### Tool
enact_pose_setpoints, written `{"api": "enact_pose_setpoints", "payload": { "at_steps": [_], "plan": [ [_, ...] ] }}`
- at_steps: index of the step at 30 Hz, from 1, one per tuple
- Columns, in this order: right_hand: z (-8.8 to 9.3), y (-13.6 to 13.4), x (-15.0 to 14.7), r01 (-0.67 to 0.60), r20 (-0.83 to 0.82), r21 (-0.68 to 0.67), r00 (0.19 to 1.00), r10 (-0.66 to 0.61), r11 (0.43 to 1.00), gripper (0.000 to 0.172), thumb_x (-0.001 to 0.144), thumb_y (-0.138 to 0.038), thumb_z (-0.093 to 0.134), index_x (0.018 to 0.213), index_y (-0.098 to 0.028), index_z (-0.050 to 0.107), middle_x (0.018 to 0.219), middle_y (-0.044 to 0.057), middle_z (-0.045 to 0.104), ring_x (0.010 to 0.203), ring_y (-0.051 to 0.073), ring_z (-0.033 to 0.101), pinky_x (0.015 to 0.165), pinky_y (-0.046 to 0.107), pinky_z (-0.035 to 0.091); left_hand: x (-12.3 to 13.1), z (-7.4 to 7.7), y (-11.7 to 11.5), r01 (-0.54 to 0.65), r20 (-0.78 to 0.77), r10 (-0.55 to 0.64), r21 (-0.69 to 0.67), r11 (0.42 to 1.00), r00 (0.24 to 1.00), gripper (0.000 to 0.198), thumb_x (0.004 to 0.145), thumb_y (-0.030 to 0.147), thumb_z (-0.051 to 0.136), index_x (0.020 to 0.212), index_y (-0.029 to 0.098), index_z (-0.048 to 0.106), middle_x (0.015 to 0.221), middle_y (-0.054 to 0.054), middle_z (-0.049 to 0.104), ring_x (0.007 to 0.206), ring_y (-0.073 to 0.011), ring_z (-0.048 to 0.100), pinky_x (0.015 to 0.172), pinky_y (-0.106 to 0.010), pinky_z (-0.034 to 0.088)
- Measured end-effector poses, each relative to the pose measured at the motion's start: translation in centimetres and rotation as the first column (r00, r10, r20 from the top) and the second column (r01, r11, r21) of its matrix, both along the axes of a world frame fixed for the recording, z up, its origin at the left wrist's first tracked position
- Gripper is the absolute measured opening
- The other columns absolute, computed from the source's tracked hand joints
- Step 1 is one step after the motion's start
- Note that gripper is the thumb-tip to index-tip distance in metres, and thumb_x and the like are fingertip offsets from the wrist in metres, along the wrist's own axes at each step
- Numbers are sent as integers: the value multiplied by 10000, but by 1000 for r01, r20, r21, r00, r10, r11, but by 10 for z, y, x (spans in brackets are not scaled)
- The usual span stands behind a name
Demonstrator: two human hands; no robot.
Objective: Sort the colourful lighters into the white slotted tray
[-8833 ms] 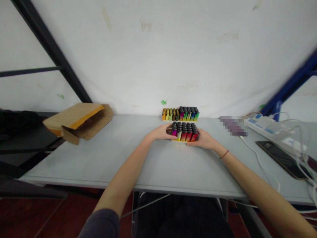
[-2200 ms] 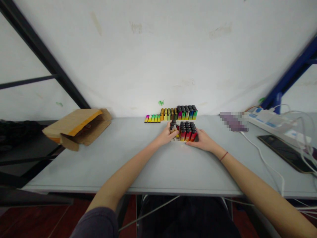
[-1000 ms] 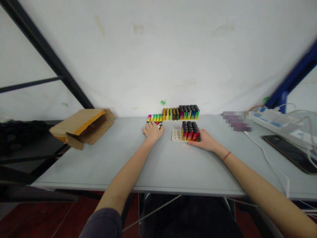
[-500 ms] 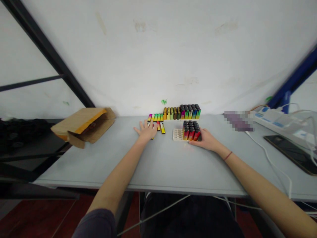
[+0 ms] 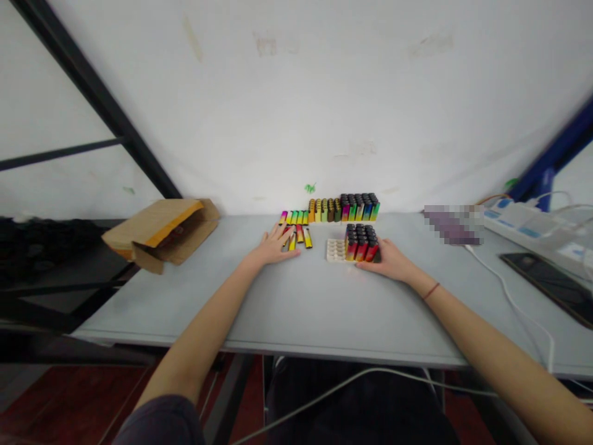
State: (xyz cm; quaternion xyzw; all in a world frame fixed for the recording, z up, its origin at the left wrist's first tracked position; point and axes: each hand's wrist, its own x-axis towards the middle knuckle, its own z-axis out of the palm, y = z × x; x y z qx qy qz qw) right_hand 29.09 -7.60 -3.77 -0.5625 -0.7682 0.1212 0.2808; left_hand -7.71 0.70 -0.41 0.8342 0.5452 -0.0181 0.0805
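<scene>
My left hand (image 5: 273, 245) lies with its fingers spread at the left edge of several loose yellow and red lighters (image 5: 300, 235) on the table. Some of these are partly hidden by the fingers. On the right, my right hand (image 5: 388, 259) is wrapped round the right end of a white tray (image 5: 335, 250) with round holes. Red lighters with black tops (image 5: 359, 244) stand upright in its right part, while its left holes show bare. Behind the loose ones lies a row of green, yellow and purple lighters (image 5: 296, 217).
Against the wall stand blocks of yellow and brown lighters (image 5: 324, 211) and of multicoloured lighters with black tops (image 5: 360, 207). An opened brown cardboard package (image 5: 157, 232) lies on the left. A black phone (image 5: 551, 281), a white cable (image 5: 503, 281) and power strips (image 5: 528, 222) occupy the right side.
My left hand has drawn back to the left, off the loose lighters, so more of them show. My right hand stays at the tray.
</scene>
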Motion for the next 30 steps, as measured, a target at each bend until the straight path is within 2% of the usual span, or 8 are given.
{"api": "enact_pose_setpoints", "payload": {
  "at_steps": [3, 8, 13, 15, 18, 22, 26, 30],
  "plan": [
    [0, 0, 0, -9, -2, 13, 1000, 9, 1000, 564, 761, -626, 794, 1079, -195, 616, 966, 113, 736, 887, 334, 669, 824, 472, 557, 10, 0, 3, -58, 13, 57, 30, 998, 998, 888, 968, 713, 400, 1699, 252, 195, 1775, -149, 87, 1643, -378, 46, 1258, -660, 174],
    [1, 0, -1, -3, -4, 17, 1000, 3, 1000, 549, 763, -615, 799, 1076, -197, 630, 946, 108, 735, 871, 330, 667, 797, 461, 561, 25, 1, 0, 75, 34, -80, 143, 987, 996, 911, 889, 740, 578, 1661, 335, 317, 1775, -112, 157, 1641, -387, 66, 1245, -719, 117],
    [2, -1, -1, -5, -15, 20, 1000, 6, 1000, 570, 757, -608, 810, 1118, -203, 633, 953, 102, 740, 882, 331, 673, 816, 464, 561, 35, 1, 1, 64, 75, -76, 144, 987, 994, 634, 967, 667, 523, 1545, 407, 517, 1758, -73, 247, 1632, -361, 162, 1247, -701, 164],
    [3, -1, -2, -14, -18, 18, 1000, 15, 1000, 569, 763, -603, 807, 1125, -200, 633, 958, 104, 742, 880, 329, 675, 815, 462, 562, 36, 1, 2, 54, 81, -67, 150, 987, 994, 592, 987, 636, 505, 1535, 412, 530, 1748, -66, 279, 1626, -349, 193, 1251, -681, 186],
    [3, -1, -2, -16, -8, 13, 1000, 16, 1000, 585, 766, -609, 801, 1133, -186, 631, 971, 115, 743, 889, 335, 677, 818, 462, 563, 33, -1, 6, 49, 69, -60, 150, 987, 996, 597, 1022, 584, 459, 1582, 378, 473, 1727, -88, 329, 1613, -319, 248, 1269, -633, 195],
    [3, -1, -2, -11, -2, 15, 1000, 11, 1000, 593, 769, -609, 796, 1143, -181, 629, 988, 122, 742, 903, 339, 678, 827, 460, 560, 28, -3, 13, 101, 44, -109, 154, 983, 993, 597, 1037, 538, 446, 1602, 346, 448, 1703, -94, 379, 1599, -291, 294, 1290, -575, 184],
    [2, -1, -2, -4, -6, 13, 1000, 4, 1000, 582, 758, -597, 811, 1136, -191, 636, 979, 114, 746, 900, 339, 674, 827, 466, 560, 23, -5, 27, 134, 51, -145, 182, 974, 988, 656, 974, 593, 558, 1575, 338, 495, 1714, -100, 355, 1607, -325, 260, 1283, -548, 220],
    [1, -1, -2, 11, 3, 18, 1000, -11, 1000, 587, 753, -612, 812, 1133, -199, 637, 966, 109, 741, 912, 342, 668, 827, 467, 560, 19, -9, 41, 98, 91, -117, 189, 977, 989, 795, 873, 651, 679, 1577, 331, 493, 1721, -114, 334, 1596, -371, 265, 1256, -582, 274]
  ]
}}
